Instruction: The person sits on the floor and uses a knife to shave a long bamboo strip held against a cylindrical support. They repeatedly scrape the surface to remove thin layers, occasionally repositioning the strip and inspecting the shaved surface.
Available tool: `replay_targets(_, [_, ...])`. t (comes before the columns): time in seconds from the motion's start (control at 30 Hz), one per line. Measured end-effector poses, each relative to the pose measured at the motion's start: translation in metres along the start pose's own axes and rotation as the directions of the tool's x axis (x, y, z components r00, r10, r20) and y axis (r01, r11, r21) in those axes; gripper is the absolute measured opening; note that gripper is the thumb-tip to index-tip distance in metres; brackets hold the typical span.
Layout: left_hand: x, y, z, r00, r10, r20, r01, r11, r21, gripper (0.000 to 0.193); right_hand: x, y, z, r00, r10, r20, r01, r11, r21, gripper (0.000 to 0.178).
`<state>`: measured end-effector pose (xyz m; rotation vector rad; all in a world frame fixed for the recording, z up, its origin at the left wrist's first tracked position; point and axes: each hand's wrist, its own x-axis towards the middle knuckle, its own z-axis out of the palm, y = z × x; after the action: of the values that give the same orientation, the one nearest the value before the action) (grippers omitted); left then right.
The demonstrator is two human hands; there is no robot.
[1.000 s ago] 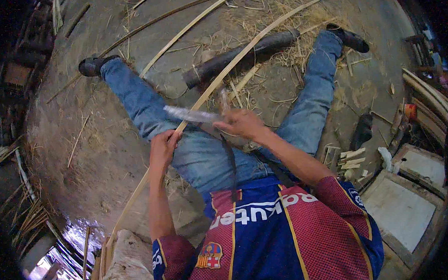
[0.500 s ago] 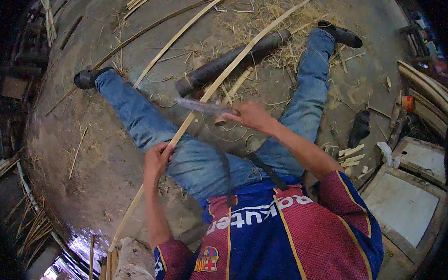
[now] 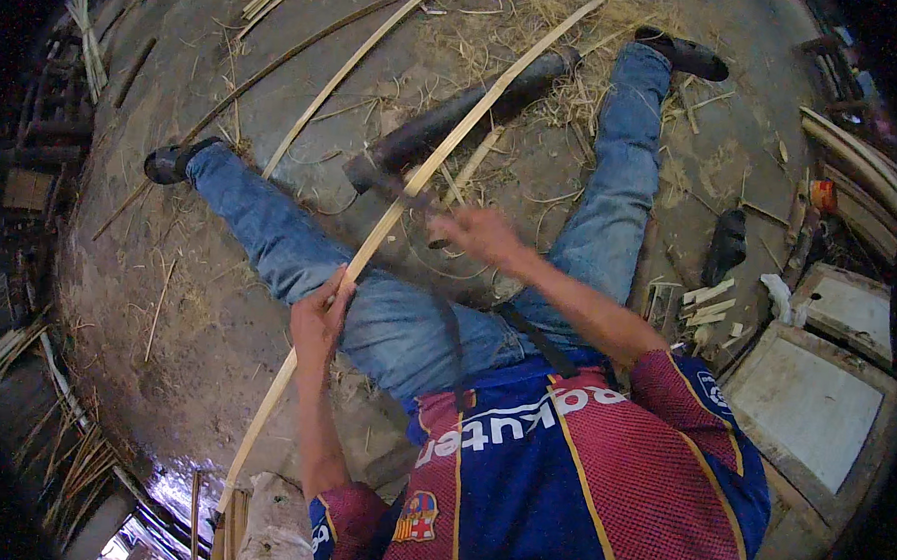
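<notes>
A long, pale split-bamboo strip [image 3: 476,117] runs from the far floor, over a dark round log [image 3: 414,144] and my left thigh, down to the near left. My left hand [image 3: 320,312] holds it at the thigh, with thumb and fingers closed round it. My right hand [image 3: 478,237] is closed round the handle of a knife [image 3: 386,182]. The motion-blurred blade reaches left across the strip, close to the log's near end. Whether its edge touches the strip I cannot tell.
My legs [image 3: 611,217] are spread on both sides of the log. Another bamboo strip [image 3: 342,80] lies beyond the left leg. Shavings [image 3: 546,119] litter the floor around the log. At right are short offcuts [image 3: 708,306], a black shoe-like thing [image 3: 724,247] and framed white panels [image 3: 808,406].
My right hand has shifted slightly left, bringing the knife farther across the strip. My left fingers now extend farther up along the strip, which has moved a little left at its far end.
</notes>
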<state>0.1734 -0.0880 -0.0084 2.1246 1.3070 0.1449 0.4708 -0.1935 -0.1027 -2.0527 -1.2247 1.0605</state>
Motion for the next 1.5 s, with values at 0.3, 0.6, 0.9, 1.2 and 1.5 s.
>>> replay_targets(0.3, [0.014, -0.033, -0.009, 0.954, -0.135, 0.268, 0.226, 0.912, -0.342, 0.04, -0.008, 0.005, -0.043, 1.0, -0.007, 0.0, 0.007, 0.999, -0.043, 0.068])
replay_targets(0.6, [0.015, -0.042, -0.012, 0.951, -0.132, 0.281, 0.237, 0.893, -0.383, 0.035, 0.008, 0.04, -0.049, 0.963, -0.24, -0.12, 0.193, 0.93, -0.311, 0.065])
replay_targets(0.9, [0.002, -0.047, -0.024, 0.935, -0.17, 0.311, 0.277, 0.897, -0.344, 0.035, 0.025, 0.062, -0.087, 0.986, 0.03, -0.165, -0.059, 0.983, -0.174, 0.069])
replay_targets(1.2, [-0.011, -0.047, -0.028, 0.94, -0.18, 0.291, 0.291, 0.87, -0.399, 0.034, 0.037, 0.078, -0.11, 0.925, -0.196, -0.326, 0.078, 0.936, -0.343, 0.07])
replay_targets(1.5, [0.003, -0.029, -0.031, 0.967, -0.198, 0.161, 0.232, 0.944, -0.234, 0.036, 0.057, 0.069, -0.12, 0.833, 0.149, -0.532, -0.198, 0.98, -0.035, 0.062])
